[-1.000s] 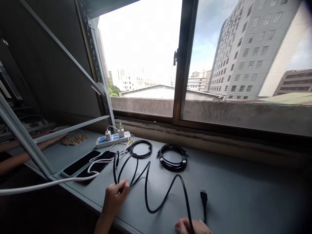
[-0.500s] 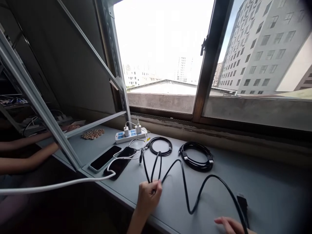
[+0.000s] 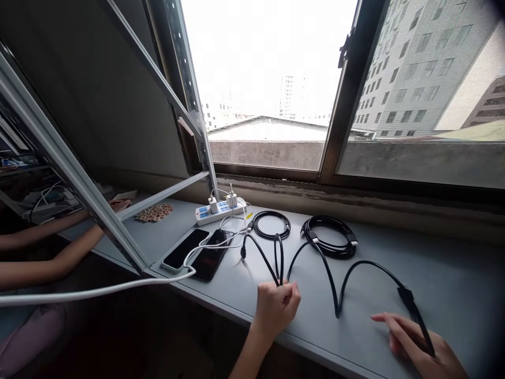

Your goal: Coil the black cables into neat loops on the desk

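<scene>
My left hand is closed around a black cable near the front edge of the table. Two narrow loops of it rise from the fist, and one plug end hangs beyond the knuckles. From the fist the cable runs right in loose bends to my right hand. There it passes into the hand, whose fingers are partly curled with the index finger stretched out; the exact grip is partly hidden. A dark connector shows against the cable just above the right hand.
Behind lie a small coiled black cable and a larger coil. To the left are two phones, a white charging cable, a power strip and a metal rack post. Another person's arms reach in at far left.
The view has shifted slightly. My left hand, still gripping the cable, appears further right. My right hand has come further into view, up and to the right, with the cable spread wider between the hands.
</scene>
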`<state>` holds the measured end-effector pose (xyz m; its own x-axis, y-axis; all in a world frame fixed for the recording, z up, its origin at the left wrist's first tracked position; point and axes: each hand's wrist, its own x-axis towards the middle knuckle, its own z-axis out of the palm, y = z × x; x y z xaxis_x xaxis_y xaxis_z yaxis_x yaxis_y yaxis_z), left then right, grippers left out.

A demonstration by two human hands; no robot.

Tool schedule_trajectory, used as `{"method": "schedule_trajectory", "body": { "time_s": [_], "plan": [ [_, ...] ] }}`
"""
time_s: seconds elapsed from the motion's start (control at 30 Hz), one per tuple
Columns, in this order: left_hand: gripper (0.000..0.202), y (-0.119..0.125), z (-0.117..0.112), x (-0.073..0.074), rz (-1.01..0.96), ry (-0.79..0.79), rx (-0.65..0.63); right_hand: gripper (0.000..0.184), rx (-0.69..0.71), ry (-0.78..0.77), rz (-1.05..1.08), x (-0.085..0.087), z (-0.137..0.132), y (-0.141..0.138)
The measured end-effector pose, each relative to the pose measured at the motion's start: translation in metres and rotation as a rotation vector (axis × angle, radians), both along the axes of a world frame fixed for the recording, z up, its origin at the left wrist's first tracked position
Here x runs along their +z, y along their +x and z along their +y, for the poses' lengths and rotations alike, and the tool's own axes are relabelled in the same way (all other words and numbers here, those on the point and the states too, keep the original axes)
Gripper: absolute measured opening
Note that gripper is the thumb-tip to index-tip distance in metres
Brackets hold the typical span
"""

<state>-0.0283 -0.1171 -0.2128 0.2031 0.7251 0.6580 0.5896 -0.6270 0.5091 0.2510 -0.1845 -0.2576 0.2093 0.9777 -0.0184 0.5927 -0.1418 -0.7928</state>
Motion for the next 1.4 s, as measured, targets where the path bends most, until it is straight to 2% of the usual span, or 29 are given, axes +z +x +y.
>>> {"method": "schedule_trajectory", "body": {
  "time_s": [0.13,0.4,0.5,0.57,0.63,0.7,0.77,0.83,0.93,0.97,1.0,1.07,1.13,1.2,1.23,1.3,1.4],
  "plan": [
    [0.036,0.002,0.0,-0.001,0.014,0.036,0.0,0.06,0.059,-0.049,-0.031,0.008,0.002,0.001],
    [0.037,0.002,-0.001,0.001,0.085,0.014,0.003,0.045,0.019,0.117,0.01,0.026,-0.008,-0.015],
    [0.04,0.003,-0.003,0.001,0.157,-0.005,-0.05,0.035,-0.095,0.272,0.143,0.028,-0.011,-0.022],
    [0.041,0.005,-0.003,0.004,0.205,-0.01,-0.082,0.031,-0.143,0.393,0.346,0.03,-0.011,-0.027],
    [0.042,0.006,0.0,0.012,0.24,-0.002,-0.106,0.031,-0.156,0.435,0.533,0.036,-0.008,-0.032],
    [0.037,0.008,0.004,0.028,0.295,-0.02,-0.129,0.037,-0.124,0.382,0.596,0.051,-0.001,-0.035],
    [0.031,0.01,0.009,0.051,0.341,-0.107,-0.166,0.046,-0.028,0.305,0.593,0.074,0.007,-0.036],
    [0.03,0.01,0.014,0.078,0.291,-0.266,-0.24,0.045,0.075,0.294,0.643,0.106,0.016,-0.036],
    [0.031,0.011,0.021,0.119,0.136,-0.452,-0.362,0.033,0.249,0.383,0.714,0.161,0.028,-0.039],
    [0.031,0.012,0.024,0.131,0.082,-0.458,-0.396,0.032,0.333,0.397,0.696,0.18,0.031,-0.043],
    [0.03,0.014,0.027,0.143,0.021,-0.422,-0.417,0.039,0.448,0.395,0.676,0.197,0.034,-0.047],
    [0.029,0.02,0.034,0.165,-0.114,-0.29,-0.448,0.049,0.597,0.391,0.605,0.229,0.039,-0.06],
    [0.028,0.03,0.042,0.183,-0.267,-0.193,-0.527,0.049,0.552,0.531,0.471,0.252,0.044,-0.073],
    [0.027,0.043,0.049,0.197,-0.398,-0.184,-0.641,0.046,0.377,0.697,0.354,0.265,0.049,-0.083],
    [0.027,0.05,0.051,0.202,-0.445,-0.189,-0.675,0.044,0.286,0.765,0.309,0.269,0.052,-0.087],
    [0.028,0.06,0.054,0.211,-0.525,-0.192,-0.665,0.043,0.151,0.863,0.251,0.269,0.06,-0.09],
    [0.027,0.066,0.048,0.221,-0.623,-0.292,-0.663,0.054,0.088,0.913,0.248,0.262,0.072,-0.09]
  ]
}}
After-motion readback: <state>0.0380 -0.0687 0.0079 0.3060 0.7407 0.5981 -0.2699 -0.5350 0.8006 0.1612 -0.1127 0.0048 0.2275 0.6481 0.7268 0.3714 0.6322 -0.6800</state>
